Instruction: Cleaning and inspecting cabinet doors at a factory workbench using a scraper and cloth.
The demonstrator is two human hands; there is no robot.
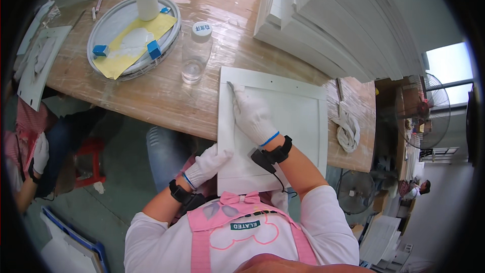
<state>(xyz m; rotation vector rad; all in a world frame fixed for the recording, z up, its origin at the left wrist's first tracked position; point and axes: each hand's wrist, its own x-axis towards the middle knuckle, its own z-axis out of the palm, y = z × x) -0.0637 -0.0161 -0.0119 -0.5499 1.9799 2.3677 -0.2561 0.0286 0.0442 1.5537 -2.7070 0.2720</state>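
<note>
A white framed panel (298, 116), like a cabinet door, lies over the table's near edge and reaches down to my lap. My right hand (252, 119), in a white knitted glove, is closed around a small grey-tipped tool (230, 85). Its tip meets the panel's frame by the far left corner; the rest is hidden in the fist, so its exact kind does not show. Also gloved, my left hand (209, 163) grips the panel's left edge, with the fingertips on its surface.
A round lid (92, 35) carries a yellow sheet with white paste, blue blocks and a red-tipped squeeze bottle (147, 6). Beside it stands a clear bottle (196, 55). White panels (323, 20) are stacked at far right; a white cloth (347, 131) lies nearer. Another person's gloved hand (41, 152) is at left.
</note>
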